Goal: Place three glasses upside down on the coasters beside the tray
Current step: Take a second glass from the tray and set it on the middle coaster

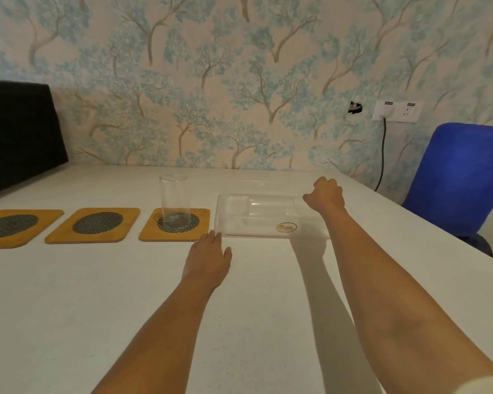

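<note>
Right hand curled over clear tray, grip contents unclear; left hand flat, empty. Risk: glasses inside nearly invisible, fingers may slip or knock the glass standing on nearest coaster.

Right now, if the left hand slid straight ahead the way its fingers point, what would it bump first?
Probably the near left corner of the clear tray. The left hand lies flat on the table, fingertips pointing there. The coaster with the glass sits just left, so depth makes this uncertain.
</note>
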Action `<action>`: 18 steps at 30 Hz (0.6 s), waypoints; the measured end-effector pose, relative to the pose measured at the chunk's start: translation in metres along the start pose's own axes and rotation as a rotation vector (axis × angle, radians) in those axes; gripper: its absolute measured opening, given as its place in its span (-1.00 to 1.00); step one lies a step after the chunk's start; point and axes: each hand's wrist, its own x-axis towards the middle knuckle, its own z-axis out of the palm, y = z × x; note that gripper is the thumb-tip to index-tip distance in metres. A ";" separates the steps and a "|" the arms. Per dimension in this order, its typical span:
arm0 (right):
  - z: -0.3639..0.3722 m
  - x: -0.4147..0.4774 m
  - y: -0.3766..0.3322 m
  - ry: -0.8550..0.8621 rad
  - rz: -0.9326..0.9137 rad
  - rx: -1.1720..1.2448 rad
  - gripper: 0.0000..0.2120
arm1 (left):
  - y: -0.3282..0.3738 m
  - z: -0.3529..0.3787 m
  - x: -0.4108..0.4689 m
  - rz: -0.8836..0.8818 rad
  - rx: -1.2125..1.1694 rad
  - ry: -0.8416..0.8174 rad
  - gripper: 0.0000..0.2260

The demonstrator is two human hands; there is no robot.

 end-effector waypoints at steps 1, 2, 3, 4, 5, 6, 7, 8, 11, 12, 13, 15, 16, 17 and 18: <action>0.003 0.004 0.004 -0.015 0.005 -0.026 -0.51 | -0.001 0.001 0.001 -0.007 -0.004 -0.003 -0.51; 0.006 0.006 0.007 -0.028 0.011 -0.051 -0.51 | -0.002 0.001 0.001 -0.011 -0.006 -0.003 -0.51; 0.009 0.009 0.009 -0.041 0.017 -0.071 -0.51 | -0.002 0.002 0.001 -0.014 -0.005 -0.002 -0.50; 0.012 0.011 0.012 -0.055 0.024 -0.084 -0.51 | -0.002 0.003 0.002 -0.015 -0.002 -0.002 -0.50; 0.015 0.013 0.014 -0.067 0.030 -0.091 -0.50 | -0.003 0.003 0.002 -0.015 0.002 -0.001 -0.51; 0.019 0.014 0.016 -0.075 0.037 -0.093 -0.50 | -0.003 0.004 0.002 -0.014 0.005 0.002 -0.51; 0.022 0.015 0.018 -0.083 0.047 -0.092 -0.50 | -0.003 0.004 0.002 -0.012 0.005 0.007 -0.51; 0.026 0.017 0.020 -0.095 0.061 -0.087 -0.49 | -0.004 0.004 0.003 -0.012 0.004 0.013 -0.51; 0.032 0.019 0.023 -0.138 0.123 -0.028 -0.44 | -0.005 0.005 0.002 -0.018 -0.002 0.024 -0.51; 0.033 0.020 0.024 -0.132 0.136 -0.006 -0.46 | -0.005 0.005 0.003 -0.019 -0.003 0.026 -0.51; 0.033 0.021 0.025 -0.117 0.140 0.011 -0.49 | -0.005 0.005 0.003 -0.019 -0.004 0.028 -0.51; 0.034 0.021 0.027 -0.077 0.137 0.035 -0.57 | -0.005 0.005 0.003 -0.020 -0.007 0.031 -0.51; 0.033 0.021 0.027 -0.059 0.138 0.047 -0.60 | -0.005 0.006 0.003 -0.021 -0.010 0.034 -0.51; 0.033 0.020 0.027 -0.044 0.143 0.066 -0.61 | -0.005 0.006 0.003 -0.023 -0.015 0.036 -0.51; 0.033 0.019 0.027 -0.028 0.150 0.095 -0.61 | -0.005 0.006 0.003 -0.025 -0.021 0.038 -0.51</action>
